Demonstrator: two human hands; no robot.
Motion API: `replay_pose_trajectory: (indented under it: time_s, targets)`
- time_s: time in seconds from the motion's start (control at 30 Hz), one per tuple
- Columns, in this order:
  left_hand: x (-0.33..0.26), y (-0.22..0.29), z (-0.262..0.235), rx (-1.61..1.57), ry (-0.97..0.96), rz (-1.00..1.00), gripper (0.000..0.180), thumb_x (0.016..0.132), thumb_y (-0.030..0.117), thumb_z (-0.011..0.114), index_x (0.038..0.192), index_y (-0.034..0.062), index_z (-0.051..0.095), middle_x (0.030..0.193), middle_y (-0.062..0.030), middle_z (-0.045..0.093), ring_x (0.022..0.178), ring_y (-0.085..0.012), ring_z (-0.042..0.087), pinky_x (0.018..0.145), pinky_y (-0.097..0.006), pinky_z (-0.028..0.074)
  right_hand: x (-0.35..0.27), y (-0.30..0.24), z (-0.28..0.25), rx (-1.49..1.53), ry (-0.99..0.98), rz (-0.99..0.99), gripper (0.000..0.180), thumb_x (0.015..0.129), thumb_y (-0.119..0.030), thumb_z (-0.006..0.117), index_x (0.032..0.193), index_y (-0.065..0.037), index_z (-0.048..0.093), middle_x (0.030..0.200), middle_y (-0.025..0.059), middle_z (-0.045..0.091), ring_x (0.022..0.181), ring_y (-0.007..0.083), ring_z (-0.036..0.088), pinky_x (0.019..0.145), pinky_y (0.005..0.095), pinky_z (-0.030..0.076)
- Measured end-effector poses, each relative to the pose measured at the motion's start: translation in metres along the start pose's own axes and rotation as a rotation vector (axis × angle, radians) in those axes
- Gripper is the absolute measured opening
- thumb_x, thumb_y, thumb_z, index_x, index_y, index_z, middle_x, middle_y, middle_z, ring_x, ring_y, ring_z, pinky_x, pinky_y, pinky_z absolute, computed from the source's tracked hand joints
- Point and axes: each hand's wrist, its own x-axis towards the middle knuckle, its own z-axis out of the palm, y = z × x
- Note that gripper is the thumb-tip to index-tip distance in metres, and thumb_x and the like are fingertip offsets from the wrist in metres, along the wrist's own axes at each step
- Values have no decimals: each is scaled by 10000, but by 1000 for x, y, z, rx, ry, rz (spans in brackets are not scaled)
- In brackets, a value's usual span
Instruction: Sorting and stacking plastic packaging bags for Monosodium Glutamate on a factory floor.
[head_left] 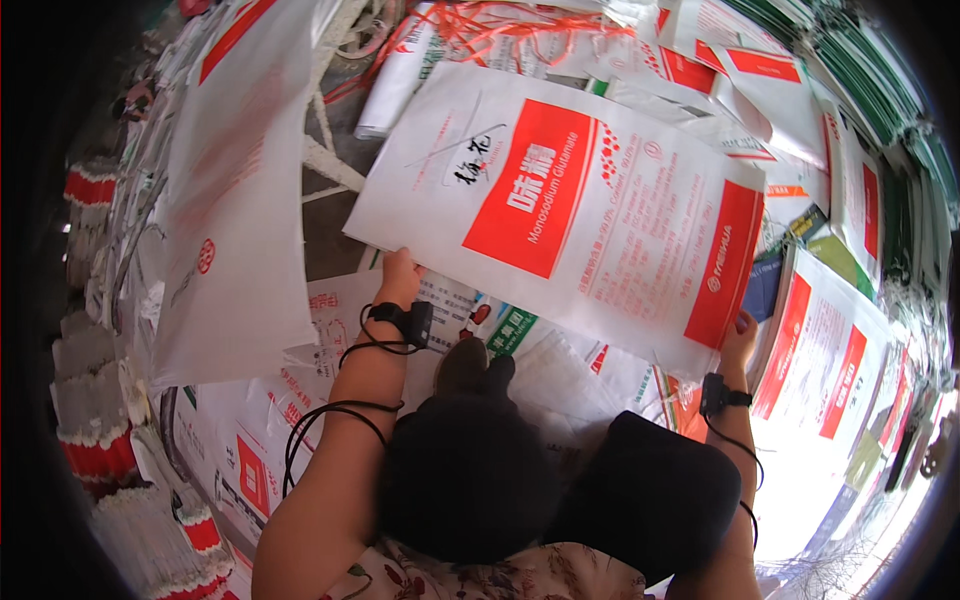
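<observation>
A flat white woven sack [450, 205] with red printed panels spans the space in front of me, tilted down to the right. My left hand [400, 278] is closed on its near edge, toward the left end. At its near right corner, my right hand [738, 340] grips the edge, with some fingers hidden beneath the sack. Both wrists wear a black strap with a small device and a cable. Left of the sack hangs or leans another large white sack [225, 230] with red print; neither hand touches it.
Stacks of folded sacks [100, 440] line the left side. More printed sacks [815, 340] lie in piles on the right. Orange-red strapping [500, 25] is tangled at the far side, beside a rolled white sack [400, 85]. Printed sheets lie around my feet [465, 365].
</observation>
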Motion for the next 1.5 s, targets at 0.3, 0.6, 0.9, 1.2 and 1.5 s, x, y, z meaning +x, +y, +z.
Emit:
replay_pose_trajectory:
  time_s: [0.3, 0.6, 0.9, 1.2, 1.5]
  targets:
    - [9, -3, -15, 235, -185, -118, 338, 952, 253, 507, 1232, 64, 502, 1155, -125, 551, 1048, -259, 576, 907, -451, 498, 12, -5, -3, -299, 53, -57, 342, 808, -97, 581, 1145, -81, 639, 959, 117, 694, 844, 234, 667, 772, 351, 529]
    - [-15, 8, -11, 318, -42, -246, 279, 962, 225, 523, 1157, 26, 534, 1107, -111, 561, 991, -250, 595, 802, -354, 546, -19, -33, 1, -376, 28, -93, 245, 803, -143, 609, 1023, -74, 693, 977, 117, 665, 916, 275, 630, 829, 386, 503]
    - [-21, -2, -2, 227, -27, -171, 296, 986, 213, 517, 1189, -3, 530, 1104, -106, 577, 1007, -246, 592, 862, -363, 553, -23, -34, 2, -434, -4, -30, 289, 779, -195, 626, 1020, -45, 675, 962, 140, 680, 928, 304, 642, 828, 400, 503]
    - [-14, -20, -4, 244, -12, -111, 278, 969, 210, 503, 1158, 16, 562, 1085, -102, 620, 951, -230, 634, 807, -362, 571, -18, -15, -11, -385, -80, 16, 343, 762, -301, 680, 983, -39, 699, 875, 145, 710, 834, 276, 684, 773, 376, 524]
    - [-18, -10, -3, 188, 3, -105, 266, 918, 118, 471, 1090, -56, 577, 1049, -154, 635, 950, -273, 656, 788, -382, 597, -5, 16, -22, -115, -343, 159, 228, 860, -190, 660, 980, 4, 656, 747, 54, 643, 624, 119, 590, 550, 264, 467]
